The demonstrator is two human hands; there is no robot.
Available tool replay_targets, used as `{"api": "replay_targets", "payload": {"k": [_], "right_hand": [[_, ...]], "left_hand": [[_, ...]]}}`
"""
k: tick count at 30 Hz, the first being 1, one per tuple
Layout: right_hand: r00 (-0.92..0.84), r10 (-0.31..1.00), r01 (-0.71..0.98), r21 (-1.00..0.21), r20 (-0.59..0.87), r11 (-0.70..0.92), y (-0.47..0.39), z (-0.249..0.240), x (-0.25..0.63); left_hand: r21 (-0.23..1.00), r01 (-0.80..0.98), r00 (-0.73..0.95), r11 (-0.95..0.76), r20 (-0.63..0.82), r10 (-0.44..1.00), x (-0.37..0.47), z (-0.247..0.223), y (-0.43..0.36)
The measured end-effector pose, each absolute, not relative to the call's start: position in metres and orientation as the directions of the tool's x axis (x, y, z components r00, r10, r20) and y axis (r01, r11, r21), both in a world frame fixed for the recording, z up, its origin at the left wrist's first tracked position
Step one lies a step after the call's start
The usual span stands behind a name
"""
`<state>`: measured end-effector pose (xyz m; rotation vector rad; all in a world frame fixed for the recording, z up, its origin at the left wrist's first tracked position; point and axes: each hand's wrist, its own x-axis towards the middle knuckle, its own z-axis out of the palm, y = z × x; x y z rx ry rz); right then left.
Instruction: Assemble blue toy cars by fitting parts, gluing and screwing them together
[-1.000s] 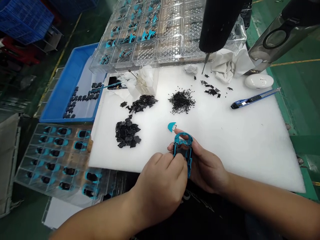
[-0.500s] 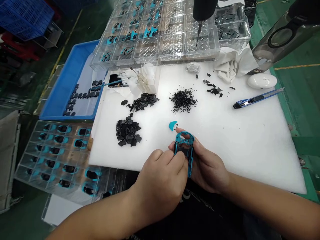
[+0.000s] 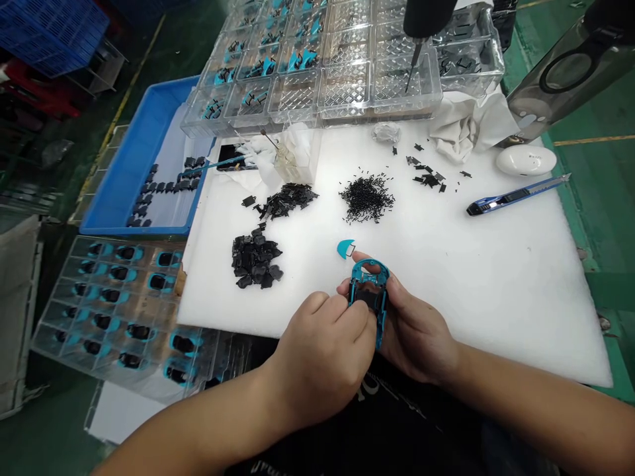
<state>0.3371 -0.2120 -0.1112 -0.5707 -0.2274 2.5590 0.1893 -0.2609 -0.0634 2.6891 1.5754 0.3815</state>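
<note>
My right hand (image 3: 421, 330) is wrapped around a blue plastic housing (image 3: 380, 324), an open frame with a rounded top end and a black part (image 3: 366, 295) inside it. My left hand (image 3: 327, 350) is closed, its curled fingers pressed to the lower part of that housing; its fingertips are hidden, so whatever they pinch there cannot be seen. Just beyond the housing's rounded end, a small blue curved cap (image 3: 346, 248) with a thin black wire-like clip lies on the white foam board (image 3: 421, 264).
Piles of black caps (image 3: 254, 259), flat black pieces (image 3: 285, 201) and tiny black pins (image 3: 367, 198) lie on the board. A utility knife (image 3: 516, 196) is at right. A power screwdriver (image 3: 429, 16) hangs over the clear compartment tray (image 3: 342, 109). Filled trays (image 3: 149, 311) stand at left.
The whole scene has shifted slightly to the right in view. Both hands keep the same hold on the housing, and no object on the board has visibly moved.
</note>
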Motion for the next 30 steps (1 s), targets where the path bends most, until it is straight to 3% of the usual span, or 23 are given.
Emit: {"api": "replay_targets", "payload": {"k": [10, 30], "right_hand": [[-0.769, 0.563, -0.502, -0.259, -0.303, -0.825, -0.213, -0.113, 0.334], [-0.754, 0.583, -0.511, -0.287, -0.302, -0.810, -0.213, -0.116, 0.334]], "left_hand": [[0.052, 0.913, 0.396, -0.405, 0.120, 0.910, 0.207, -0.068, -0.292], [0.142, 0.930, 0.315, -0.338, 0.163, 0.935, 0.213, -0.076, -0.297]]}}
